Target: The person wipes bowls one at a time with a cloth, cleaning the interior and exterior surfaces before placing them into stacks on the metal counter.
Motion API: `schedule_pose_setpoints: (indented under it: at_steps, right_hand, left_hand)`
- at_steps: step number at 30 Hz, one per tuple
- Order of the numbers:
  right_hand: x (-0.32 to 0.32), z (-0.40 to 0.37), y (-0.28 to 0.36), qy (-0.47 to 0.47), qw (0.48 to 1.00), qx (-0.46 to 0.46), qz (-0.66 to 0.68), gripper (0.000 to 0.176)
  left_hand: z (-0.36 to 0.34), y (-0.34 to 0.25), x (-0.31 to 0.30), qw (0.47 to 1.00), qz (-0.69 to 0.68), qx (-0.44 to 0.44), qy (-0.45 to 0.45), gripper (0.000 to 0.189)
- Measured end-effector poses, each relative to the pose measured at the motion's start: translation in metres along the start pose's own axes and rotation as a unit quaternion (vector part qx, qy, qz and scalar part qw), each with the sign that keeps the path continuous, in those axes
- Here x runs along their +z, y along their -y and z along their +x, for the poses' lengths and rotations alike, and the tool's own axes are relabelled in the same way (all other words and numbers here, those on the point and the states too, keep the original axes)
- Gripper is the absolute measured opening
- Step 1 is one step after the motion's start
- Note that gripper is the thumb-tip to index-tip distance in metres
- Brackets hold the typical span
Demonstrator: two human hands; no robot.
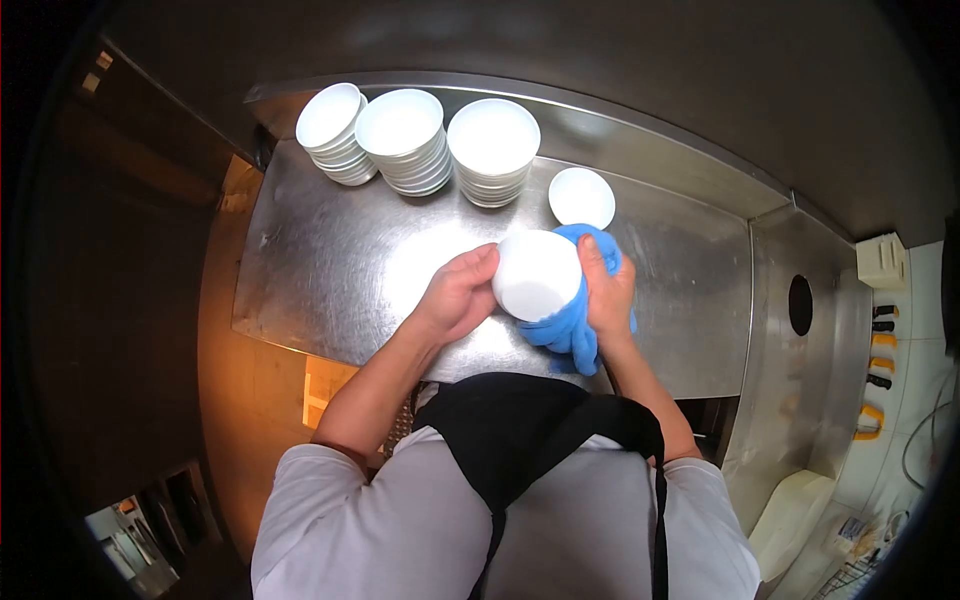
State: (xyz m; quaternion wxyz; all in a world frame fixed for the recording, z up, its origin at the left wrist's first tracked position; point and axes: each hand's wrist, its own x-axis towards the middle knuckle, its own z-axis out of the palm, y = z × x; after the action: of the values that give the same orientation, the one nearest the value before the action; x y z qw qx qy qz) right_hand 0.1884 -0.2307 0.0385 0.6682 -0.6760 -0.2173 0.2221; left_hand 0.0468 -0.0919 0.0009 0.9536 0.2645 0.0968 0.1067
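A white bowl (536,275) is held between my two hands above the steel counter, its outer side turned toward me. My left hand (462,288) grips its left edge, thumb on top. On the other side, my right hand (607,285) presses a blue cloth (565,330) against the bowl. The cloth bunches under the bowl and hangs down from it. Just beyond my right hand, a single white bowl (581,197) sits on the counter. The fingers beneath the bowl and inside the cloth are partly hidden.
Three stacks of white bowls, a left stack (335,130), a middle stack (403,140) and a right stack (493,150), stand along the back of the steel counter (330,260). A raised steel edge runs behind them. Knives with yellow and black handles (882,340) hang at the far right.
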Motion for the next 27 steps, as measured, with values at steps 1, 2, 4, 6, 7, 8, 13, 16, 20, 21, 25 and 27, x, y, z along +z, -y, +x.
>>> schedule_pose_setpoints:
  at_steps: [1, 2, 4, 6, 7, 8, 13, 16, 20, 21, 25, 27]
  right_hand:
    - [-0.005, 0.006, -0.007, -0.021, 1.0, -0.016, -0.01, 0.025]
    - [-0.011, 0.013, -0.011, -0.08, 0.996, -0.029, -0.011, 0.025]
    - [-0.02, 0.022, -0.015, -0.194, 0.979, -0.055, -0.011, 0.024]
    - [-0.021, 0.012, -0.02, -0.155, 0.982, -0.101, -0.042, 0.023]
    - [-0.022, 0.002, -0.022, -0.137, 0.981, -0.121, -0.058, 0.024]
    - [-0.022, -0.01, -0.031, -0.082, 0.963, -0.208, -0.153, 0.027]
    - [0.021, -0.03, -0.034, 0.07, 0.881, -0.333, -0.329, 0.06]
    - [0.014, -0.013, -0.011, 0.072, 0.981, -0.121, -0.133, 0.057]
    - [0.002, 0.019, 0.003, 0.118, 0.941, 0.173, 0.266, 0.055]
    - [0.0, 0.027, -0.011, 0.182, 0.882, 0.228, 0.371, 0.057]
    - [0.008, 0.01, -0.04, 0.093, 0.901, 0.254, 0.338, 0.052]
    - [0.011, -0.002, -0.041, 0.118, 0.945, 0.167, 0.254, 0.052]
  left_hand:
    - [-0.001, 0.001, -0.001, 1.0, 0.0, -0.007, 0.001, 0.045]
    - [-0.003, 0.001, 0.0, 1.0, -0.004, 0.009, -0.012, 0.045]
    - [-0.009, -0.002, 0.009, 0.998, -0.01, 0.042, -0.04, 0.043]
    - [-0.011, -0.009, 0.018, 0.996, -0.03, 0.05, -0.072, 0.042]
    - [-0.012, -0.01, 0.021, 0.994, -0.039, 0.052, -0.088, 0.041]
    - [-0.008, -0.004, 0.02, 0.995, -0.004, 0.048, -0.091, 0.04]
    - [0.003, 0.042, 0.024, 0.973, 0.18, 0.089, -0.112, 0.024]
    - [-0.01, 0.039, 0.033, 0.932, 0.338, 0.097, -0.086, 0.021]
    - [-0.014, 0.043, 0.044, 0.789, 0.547, 0.274, -0.058, 0.019]
    - [-0.012, 0.044, 0.042, 0.755, 0.566, 0.33, -0.036, 0.015]
    - [0.0, 0.025, 0.045, 0.615, 0.63, 0.47, 0.055, 0.02]
    - [0.003, -0.004, 0.051, 0.571, 0.669, 0.475, 0.022, 0.021]
